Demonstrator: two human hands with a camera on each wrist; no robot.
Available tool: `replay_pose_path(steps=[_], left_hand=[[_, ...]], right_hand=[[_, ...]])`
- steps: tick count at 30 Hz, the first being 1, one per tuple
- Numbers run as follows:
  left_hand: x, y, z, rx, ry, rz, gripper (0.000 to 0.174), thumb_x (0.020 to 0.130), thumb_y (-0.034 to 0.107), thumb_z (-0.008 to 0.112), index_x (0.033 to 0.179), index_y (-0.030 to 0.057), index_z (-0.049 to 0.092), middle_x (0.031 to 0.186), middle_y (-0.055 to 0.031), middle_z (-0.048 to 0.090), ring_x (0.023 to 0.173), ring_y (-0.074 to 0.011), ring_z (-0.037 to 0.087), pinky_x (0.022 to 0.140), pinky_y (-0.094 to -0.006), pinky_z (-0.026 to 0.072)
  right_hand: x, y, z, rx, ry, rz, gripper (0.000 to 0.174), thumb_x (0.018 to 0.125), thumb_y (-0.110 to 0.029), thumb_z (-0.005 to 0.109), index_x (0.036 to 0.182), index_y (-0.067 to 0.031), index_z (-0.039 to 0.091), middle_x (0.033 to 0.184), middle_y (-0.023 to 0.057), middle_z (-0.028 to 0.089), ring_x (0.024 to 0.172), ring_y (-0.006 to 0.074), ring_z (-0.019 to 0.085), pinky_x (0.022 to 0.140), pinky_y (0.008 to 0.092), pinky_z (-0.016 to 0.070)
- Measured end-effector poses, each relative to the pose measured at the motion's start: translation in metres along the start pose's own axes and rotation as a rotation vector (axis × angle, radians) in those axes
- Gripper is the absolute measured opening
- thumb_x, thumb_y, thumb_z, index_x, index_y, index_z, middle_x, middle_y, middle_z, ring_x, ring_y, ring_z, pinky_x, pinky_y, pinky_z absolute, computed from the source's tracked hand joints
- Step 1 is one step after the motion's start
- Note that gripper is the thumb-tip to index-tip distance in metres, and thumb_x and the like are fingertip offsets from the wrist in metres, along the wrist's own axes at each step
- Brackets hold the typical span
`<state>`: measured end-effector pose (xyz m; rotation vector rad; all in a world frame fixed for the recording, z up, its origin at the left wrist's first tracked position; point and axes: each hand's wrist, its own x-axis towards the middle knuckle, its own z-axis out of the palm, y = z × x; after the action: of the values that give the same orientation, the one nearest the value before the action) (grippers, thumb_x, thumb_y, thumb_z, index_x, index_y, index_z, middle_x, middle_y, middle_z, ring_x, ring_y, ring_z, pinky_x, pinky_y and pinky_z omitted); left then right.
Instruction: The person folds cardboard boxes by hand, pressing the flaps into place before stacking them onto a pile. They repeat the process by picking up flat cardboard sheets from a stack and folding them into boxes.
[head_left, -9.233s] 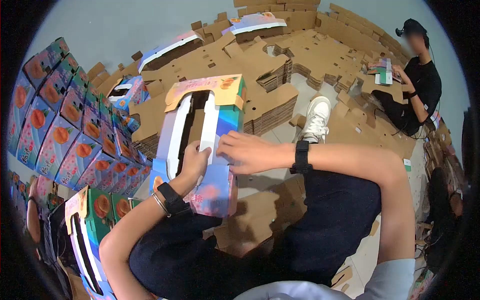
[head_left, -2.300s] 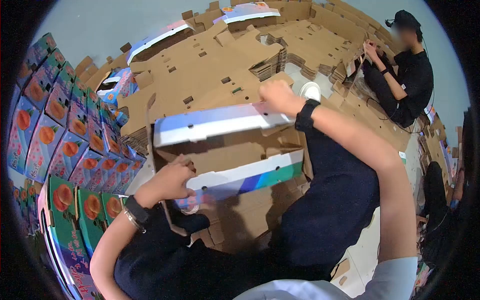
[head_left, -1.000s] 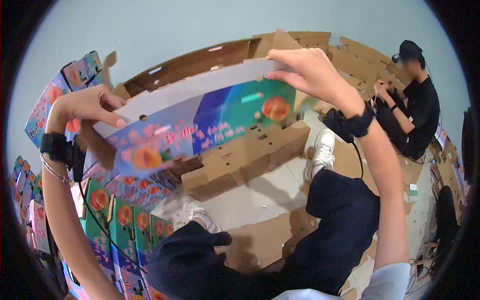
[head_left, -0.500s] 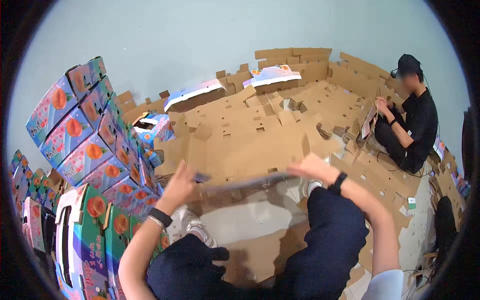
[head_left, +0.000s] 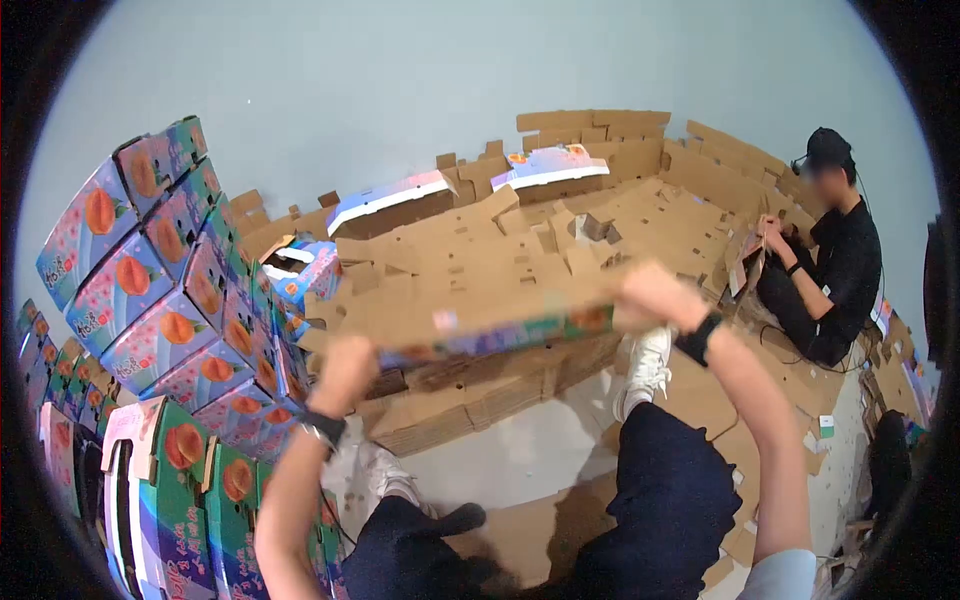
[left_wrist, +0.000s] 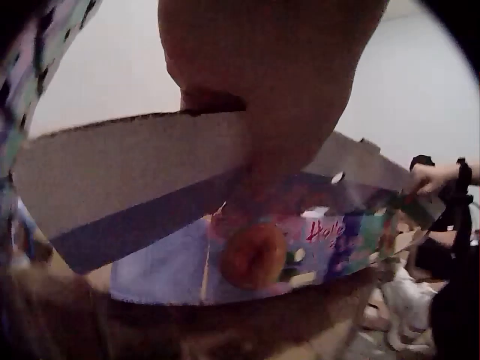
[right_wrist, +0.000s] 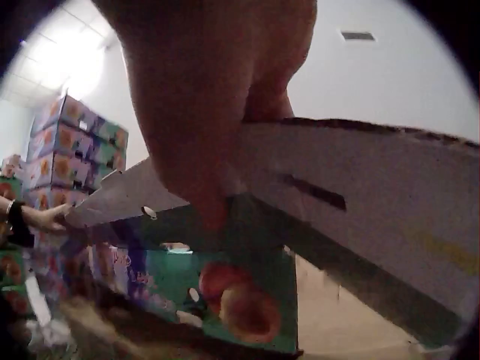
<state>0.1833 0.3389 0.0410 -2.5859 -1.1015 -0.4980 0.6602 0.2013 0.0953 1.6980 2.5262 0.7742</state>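
A printed cardboard carton [head_left: 500, 335], blurred by motion, spans the space between the two hands above the lower legs. Peach pictures and a purple-to-green band cover its outer side. The left hand [head_left: 345, 375] grips its left end; the left wrist view has that hand [left_wrist: 277, 90] over the pale top flap, with the printed panel [left_wrist: 322, 236] below. At the other end the right hand [head_left: 660, 297] holds the same edge. In the right wrist view, its thumb [right_wrist: 214, 214] lies on the near face of the flap. Fingers behind the flap are hidden.
Finished peach boxes [head_left: 165, 330] are stacked at the left, with more boxes [head_left: 185, 490] beside the left leg. Flat brown cardboard [head_left: 430, 255] lies in piles ahead. Another person [head_left: 840, 250] sits at the right. White shoes [head_left: 645, 375] stand on the floor.
Long ago a box with a handle slot was between the hands; later, an open carton. That carton was raised, then swung down low, and is now slightly higher with its printed side showing.
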Motion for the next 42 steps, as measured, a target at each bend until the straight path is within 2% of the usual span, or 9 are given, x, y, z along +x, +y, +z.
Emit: replay_pose_path(steps=[1,3,8,11,18,24,27,30,42], left_hand=[[0.036,-0.002,-0.047,0.117,0.066,-0.102,0.030,0.072,0.004,0.058,0.100,0.0077,0.068,0.079,-0.0194,0.066,0.069,-0.0365,0.064,0.063,-0.0463,0.0502],[0.089,-0.031,-0.107,0.167,0.434,-0.106,0.054,0.076,0.000,0.057,0.128,0.0146,0.056,0.099,-0.0155,0.067,0.078,-0.0331,0.066,0.068,-0.0452,0.0522],[0.076,0.026,-0.221,0.366,1.195,-0.026,0.052,0.080,0.000,0.056,0.129,0.0143,0.059,0.125,-0.0128,0.061,0.101,-0.0291,0.065,0.083,-0.0366,0.0514],[0.023,0.031,-0.172,0.457,1.036,-0.039,0.051,0.079,-0.002,0.055,0.126,0.0163,0.063,0.128,-0.0159,0.059,0.115,-0.0302,0.058,0.098,-0.0455,0.0425],[-0.102,0.008,0.086,0.120,-0.269,-0.143,0.061,0.090,0.029,0.055,0.145,0.0133,0.036,0.135,-0.0204,0.048,0.129,-0.0322,0.045,0.111,-0.0577,0.0223],[-0.089,-0.003,0.111,-0.210,-0.289,-0.320,0.071,0.086,0.051,0.059,0.140,0.0103,0.039,0.145,-0.0212,0.038,0.133,-0.0360,0.038,0.110,-0.0586,0.0231],[-0.072,-0.031,0.119,-0.154,-0.359,-0.349,0.083,0.078,0.056,0.066,0.140,0.0072,0.039,0.145,-0.0190,0.038,0.133,-0.0349,0.038,0.110,-0.0612,0.0200],[-0.069,-0.045,0.135,-0.166,-0.366,-0.398,0.090,0.071,0.058,0.071,0.139,0.0069,0.041,0.141,-0.0184,0.043,0.135,-0.0344,0.035,0.111,-0.0636,0.0153],[-0.102,0.024,0.094,-0.179,-0.204,-0.162,0.092,0.060,0.067,0.075,0.116,0.0001,0.049,0.108,-0.0167,0.047,0.110,-0.0356,0.044,0.104,-0.0498,0.0285]], right_hand=[[0.028,0.014,-0.050,-0.057,-0.008,0.128,0.023,0.073,-0.011,0.061,0.095,-0.0135,0.068,0.076,0.0140,0.066,0.069,0.0304,0.065,0.062,0.0397,0.0532],[0.065,0.049,-0.103,-0.061,0.492,0.233,0.034,0.074,-0.009,0.062,0.107,-0.0177,0.068,0.086,0.0118,0.067,0.073,0.0289,0.066,0.063,0.0386,0.0538],[0.062,0.036,-0.149,-0.192,1.151,0.406,0.053,0.075,-0.002,0.060,0.122,-0.0250,0.063,0.096,0.0068,0.068,0.078,0.0260,0.066,0.067,0.0365,0.0547],[0.032,0.008,-0.091,-0.215,1.009,0.408,0.063,0.075,0.003,0.056,0.130,-0.0280,0.058,0.105,0.0046,0.067,0.086,0.0228,0.065,0.074,0.0324,0.0545],[-0.019,-0.041,0.186,0.120,-0.184,0.069,0.050,0.077,-0.016,0.063,0.126,-0.0232,0.059,0.123,0.0064,0.059,0.124,0.0285,0.048,0.103,0.0527,0.0365],[-0.021,-0.051,0.145,0.377,-0.465,0.226,0.032,0.080,-0.021,0.059,0.109,-0.0116,0.066,0.113,0.0126,0.064,0.113,0.0282,0.057,0.093,0.0456,0.0458],[-0.004,-0.049,0.142,0.339,-0.184,0.392,0.015,0.079,-0.012,0.055,0.090,-0.0038,0.061,0.097,0.0169,0.063,0.097,0.0310,0.061,0.082,0.0443,0.0489],[-0.001,-0.051,0.169,0.290,0.116,0.299,0.020,0.078,-0.008,0.054,0.097,-0.0046,0.059,0.095,0.0157,0.061,0.095,0.0322,0.061,0.082,0.0444,0.0489],[0.010,-0.095,0.144,0.253,-0.149,0.195,0.036,0.076,-0.013,0.060,0.112,-0.0057,0.058,0.112,0.0149,0.058,0.104,0.0334,0.057,0.088,0.0449,0.0457]])
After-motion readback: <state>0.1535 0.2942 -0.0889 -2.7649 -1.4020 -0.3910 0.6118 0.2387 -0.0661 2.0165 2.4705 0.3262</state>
